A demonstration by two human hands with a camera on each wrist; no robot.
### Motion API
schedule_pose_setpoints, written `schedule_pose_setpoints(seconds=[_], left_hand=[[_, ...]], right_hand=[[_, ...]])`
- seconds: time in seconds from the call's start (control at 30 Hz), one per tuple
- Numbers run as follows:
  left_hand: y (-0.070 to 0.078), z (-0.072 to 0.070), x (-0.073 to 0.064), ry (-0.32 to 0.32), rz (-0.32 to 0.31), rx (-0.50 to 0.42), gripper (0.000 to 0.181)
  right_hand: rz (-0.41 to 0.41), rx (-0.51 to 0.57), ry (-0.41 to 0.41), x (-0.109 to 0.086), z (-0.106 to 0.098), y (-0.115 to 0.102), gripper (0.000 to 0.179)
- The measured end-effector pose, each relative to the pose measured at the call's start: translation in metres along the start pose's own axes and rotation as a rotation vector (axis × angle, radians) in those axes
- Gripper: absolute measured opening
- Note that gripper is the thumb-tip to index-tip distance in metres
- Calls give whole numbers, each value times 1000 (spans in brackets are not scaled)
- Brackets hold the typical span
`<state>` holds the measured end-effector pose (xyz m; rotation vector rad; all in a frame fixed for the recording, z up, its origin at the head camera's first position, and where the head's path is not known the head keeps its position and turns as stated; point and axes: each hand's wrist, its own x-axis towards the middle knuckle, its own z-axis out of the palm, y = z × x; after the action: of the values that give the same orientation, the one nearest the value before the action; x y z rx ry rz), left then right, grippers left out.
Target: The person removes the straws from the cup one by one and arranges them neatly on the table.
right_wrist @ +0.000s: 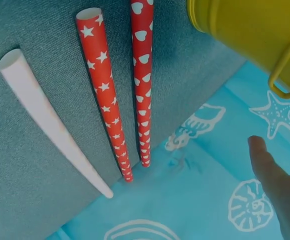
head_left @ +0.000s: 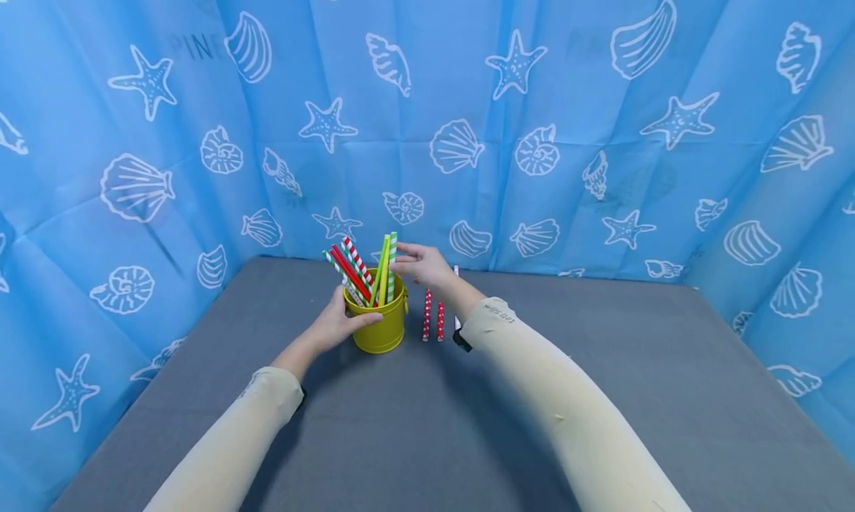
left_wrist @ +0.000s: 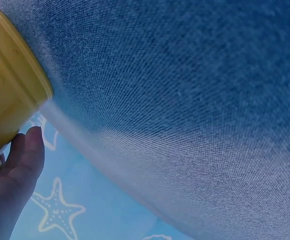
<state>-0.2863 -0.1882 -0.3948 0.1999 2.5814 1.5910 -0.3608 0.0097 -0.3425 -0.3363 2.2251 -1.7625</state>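
Note:
My left hand [head_left: 334, 323] holds a yellow metal bucket [head_left: 378, 339], its thumb lying across the front just below the rim. Paper straws lean inside the bucket: red ones [head_left: 349, 266], a red-and-white striped one [head_left: 357, 261] and lime-green ones [head_left: 381, 274] among them. At the bucket's right side, my right hand [head_left: 427, 267] pinches an upright green-and-white striped straw [head_left: 391, 274]; the grip itself is outside the right wrist view. In that view a red straw with hearts [right_wrist: 142, 75], a red straw with stars [right_wrist: 103, 90] and a white straw [right_wrist: 55, 122] lie side by side.
The table [head_left: 601, 393] has a grey cloth top. Behind and along the sides hangs a blue curtain [head_left: 454, 200] with white shells and starfish, close to the table's back edge. A wire handle [right_wrist: 277, 75] hangs on the bucket's side.

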Motion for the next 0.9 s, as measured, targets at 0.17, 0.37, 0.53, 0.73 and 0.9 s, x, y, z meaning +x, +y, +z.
schedule_pose_setpoints(seconds=[0.17, 0.37, 0.53, 0.73, 0.9], left_hand=[[-1, -1, 0, 4, 0, 2, 89], [-1, -1, 2, 3, -7, 7, 93], [2, -1, 1, 0, -15, 7, 95], [4, -1, 1, -11, -13, 3, 95], [3, -2, 0, -16, -9, 2, 94]], right_hand=[[7, 38, 8, -2, -2, -1, 57], [7, 70, 39, -6, -8, -3, 58], [15, 103, 47, -6, -13, -6, 60], [0, 193, 65, -7, -21, -11, 61], [-30, 264, 57, -7, -26, -16, 62]])
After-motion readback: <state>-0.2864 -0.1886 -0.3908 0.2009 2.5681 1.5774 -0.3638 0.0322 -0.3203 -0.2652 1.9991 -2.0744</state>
